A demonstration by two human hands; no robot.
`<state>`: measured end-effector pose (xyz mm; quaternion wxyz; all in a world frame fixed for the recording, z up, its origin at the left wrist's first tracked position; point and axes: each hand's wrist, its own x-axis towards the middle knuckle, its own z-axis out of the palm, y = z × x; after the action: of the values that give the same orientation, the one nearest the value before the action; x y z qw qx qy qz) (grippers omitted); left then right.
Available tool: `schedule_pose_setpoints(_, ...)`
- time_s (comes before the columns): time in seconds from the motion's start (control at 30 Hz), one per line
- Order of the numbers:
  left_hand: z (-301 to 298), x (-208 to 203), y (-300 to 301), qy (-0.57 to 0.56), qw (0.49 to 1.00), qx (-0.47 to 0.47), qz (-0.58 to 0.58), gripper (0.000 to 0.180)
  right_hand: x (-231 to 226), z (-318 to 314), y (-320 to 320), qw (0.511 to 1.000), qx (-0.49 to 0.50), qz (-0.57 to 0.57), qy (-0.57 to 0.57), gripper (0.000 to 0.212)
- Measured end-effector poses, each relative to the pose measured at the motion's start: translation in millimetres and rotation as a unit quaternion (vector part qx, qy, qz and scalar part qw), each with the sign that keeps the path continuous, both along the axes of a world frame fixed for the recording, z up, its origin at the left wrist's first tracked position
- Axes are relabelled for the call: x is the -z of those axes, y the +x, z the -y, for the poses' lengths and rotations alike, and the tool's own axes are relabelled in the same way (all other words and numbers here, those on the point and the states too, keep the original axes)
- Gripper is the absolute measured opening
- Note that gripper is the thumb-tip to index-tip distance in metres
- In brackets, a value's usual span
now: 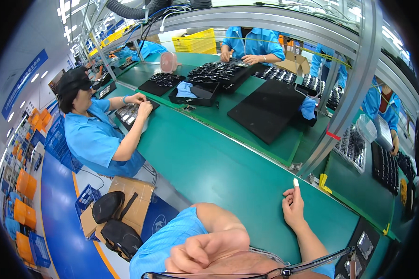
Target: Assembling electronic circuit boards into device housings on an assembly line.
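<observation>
Counter (219,167), green, fills the middle of the scene; the right hand (294,207) rests on its near right part, fingers loosely curled, index raised and capped by a white finger cot (296,182), gripping nothing. Left hand (205,251) sits at the near edge close to the camera, curled toward a fist; whether it encloses anything cannot be told. Nearest items: a black tray (364,249) at the near right corner and glasses (284,269) along the bottom edge. A large black mat (270,109) lies farther off, well apart from both hands. Judged good practice: keep the cot seated on the fingertip and touch small parts with the covered finger only. A seated co-worker (95,132) works at far left.
</observation>
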<state>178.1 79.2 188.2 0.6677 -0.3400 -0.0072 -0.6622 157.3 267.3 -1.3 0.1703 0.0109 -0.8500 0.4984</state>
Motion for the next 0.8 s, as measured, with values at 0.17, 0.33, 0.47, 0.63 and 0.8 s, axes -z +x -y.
schedule_pose_setpoints(0.17, 0, 5, -3, -0.019, 0.999, -0.034, 0.003, 0.01, -2, 0, -1, 1.0, -0.008, 0.001, 0.009, 0.07)
schedule_pose_setpoints(0.33, 3, 20, -1, -0.059, 0.998, -0.033, -0.009, 0.008, -1, -1, 0, 1.0, -0.009, 0.001, 0.017, 0.07)
schedule_pose_setpoints(0.47, -5, 0, -5, 0.024, 1.0, -0.012, 0.003, 0.011, 3, -2, -3, 1.0, -0.008, 0.013, 0.014, 0.069)
schedule_pose_setpoints(0.63, 3, 0, 2, -0.03, 1.0, -0.004, -0.005, 0.014, 1, 1, 0, 1.0, -0.011, -0.007, 0.017, 0.068)
schedule_pose_setpoints(0.8, -5, 4, 4, -0.047, 0.996, -0.003, 0.071, 0.015, 1, -2, 3, 1.0, 0.004, 0.005, 0.018, 0.068)
